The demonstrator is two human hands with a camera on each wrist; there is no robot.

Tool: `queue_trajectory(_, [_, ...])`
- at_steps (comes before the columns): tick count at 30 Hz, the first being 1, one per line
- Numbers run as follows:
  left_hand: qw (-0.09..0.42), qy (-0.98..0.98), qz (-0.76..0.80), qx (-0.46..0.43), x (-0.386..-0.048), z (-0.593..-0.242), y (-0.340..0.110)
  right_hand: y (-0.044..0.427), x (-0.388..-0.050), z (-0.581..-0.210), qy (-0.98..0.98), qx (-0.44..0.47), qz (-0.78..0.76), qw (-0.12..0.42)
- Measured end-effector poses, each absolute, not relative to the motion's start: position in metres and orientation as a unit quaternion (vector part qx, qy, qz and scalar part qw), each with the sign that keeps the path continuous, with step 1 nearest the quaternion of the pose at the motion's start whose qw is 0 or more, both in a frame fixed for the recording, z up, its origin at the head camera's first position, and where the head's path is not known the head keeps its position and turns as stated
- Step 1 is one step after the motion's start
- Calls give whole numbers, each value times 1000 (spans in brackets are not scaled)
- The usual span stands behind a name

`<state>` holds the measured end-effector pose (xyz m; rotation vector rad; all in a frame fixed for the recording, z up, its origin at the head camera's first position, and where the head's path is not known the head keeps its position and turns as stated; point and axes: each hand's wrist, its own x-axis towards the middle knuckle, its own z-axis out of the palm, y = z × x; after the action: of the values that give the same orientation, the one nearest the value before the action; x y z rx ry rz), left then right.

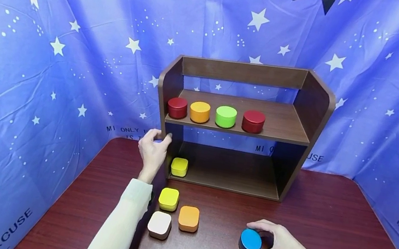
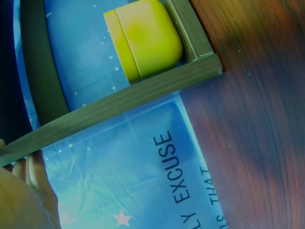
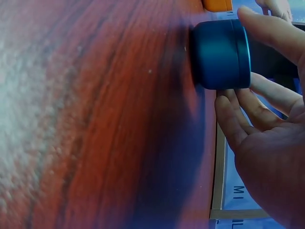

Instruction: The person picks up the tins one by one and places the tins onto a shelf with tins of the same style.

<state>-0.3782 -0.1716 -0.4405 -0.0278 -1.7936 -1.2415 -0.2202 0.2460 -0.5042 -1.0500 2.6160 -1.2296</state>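
Note:
A dark brown two-level shelf (image 1: 238,132) stands at the back of the table. My left hand (image 1: 153,150) grips the front edge of its left side panel; in the left wrist view the fingers (image 2: 38,176) lie against that panel, near a yellow square tin (image 2: 150,40) on the lower level. On the table at the right, my right hand (image 1: 283,248) holds a round blue tin (image 1: 250,241) between thumb and fingers. The right wrist view has the blue tin (image 3: 221,55) between the thumb and fingers of the right hand (image 3: 271,119).
Four round tins stand along the upper level: red (image 1: 177,108), orange (image 1: 199,112), green (image 1: 225,116) and another red (image 1: 253,121). On the table left of centre are a yellow square tin (image 1: 168,199), an orange one (image 1: 188,218) and a whitish one (image 1: 159,224). Starry blue cloth (image 1: 72,75) hangs around.

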Motion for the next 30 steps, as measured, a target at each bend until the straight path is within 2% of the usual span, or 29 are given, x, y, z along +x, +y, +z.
queue_trajectory(30, [463, -732, -500, -5, -380, -442, -172, 246, -222, -506, 853, -339, -397, 24])
